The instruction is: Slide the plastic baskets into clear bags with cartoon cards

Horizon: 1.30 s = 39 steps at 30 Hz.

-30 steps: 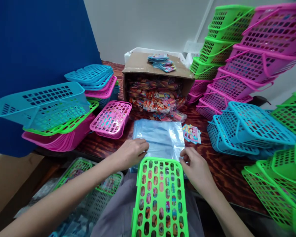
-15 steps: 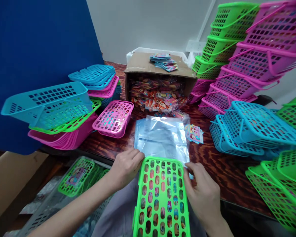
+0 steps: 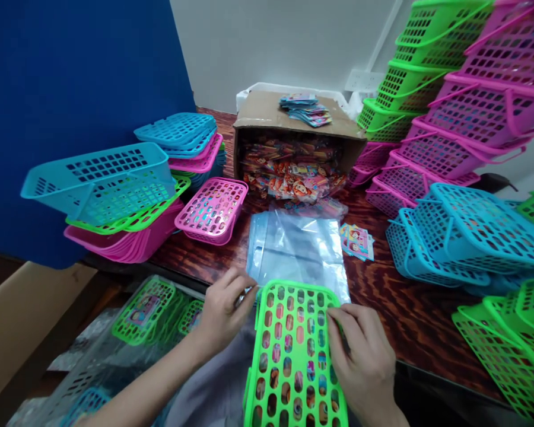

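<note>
A green perforated basket lid (image 3: pixel 293 356) lies bottom-up at the counter's (image 3: pixel 409 308) near edge, partly over the person's lap. The right hand (image 3: pixel 365 362) lies across its right rim, its grip closed on that edge with curled fingers. The left hand (image 3: pixel 225 314) sits just beside the lid's upper left corner, its grip pinching the near corner of a clear plastic bag (image 3: pixel 296 249), which lies flat, glossy and creased, just beyond the lid. The lid is rigid moulded plastic, a rounded rectangle pierced with oval slots showing printed cartoon packets beneath. A cardboard box (image 3: pixel 293 118) lies tipped behind.
</note>
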Available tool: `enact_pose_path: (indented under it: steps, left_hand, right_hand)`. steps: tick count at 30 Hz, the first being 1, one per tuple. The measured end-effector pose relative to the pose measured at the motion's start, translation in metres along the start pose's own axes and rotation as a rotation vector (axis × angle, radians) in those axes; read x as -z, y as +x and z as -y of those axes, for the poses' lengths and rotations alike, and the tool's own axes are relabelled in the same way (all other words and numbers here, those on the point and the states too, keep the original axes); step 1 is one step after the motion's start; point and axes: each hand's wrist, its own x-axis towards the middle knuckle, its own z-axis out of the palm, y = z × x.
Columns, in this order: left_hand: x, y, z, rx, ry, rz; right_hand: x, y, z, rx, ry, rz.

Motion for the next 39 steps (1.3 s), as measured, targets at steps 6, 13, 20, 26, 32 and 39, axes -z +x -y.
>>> enact_pose_path:
  steps: [6, 13, 20, 26, 32, 39]
  left_hand:
    - [-0.003, -0.033, 0.003, -0.273, 0.129, -0.035]
    - [0.009, -0.055, -0.009, 0.027, -0.191, 0.131]
    - [-0.030, -0.017, -0.001, 0.790, -0.936, -0.208]
    - [-0.054, -0.013, -0.012, 0.900, -1.066, 0.142]
    - [-0.039, -0.011, -0.020, 0.851, -1.057, 0.234]
    - [-0.030, -0.010, -0.030, 0.884, -1.037, 0.313]
  right_hand:
    - [0.003, -0.022, -0.006, 0.044, 0.097, -0.045]
    - [0.017, -0.046, -0.008, -0.011, 0.239, 0.064]
    - [0.016, -0.044, -0.007, -0.712, 0.719, 0.032]
    - [-0.013, -0.020, -0.021, -1.163, 0.956, -0.095]
    - [-0.032, 0.006, -0.025, -1.095, 0.796, -0.159]
    - [-0.027, -0.001, 0.006, -1.415, 1.299, 0.085]
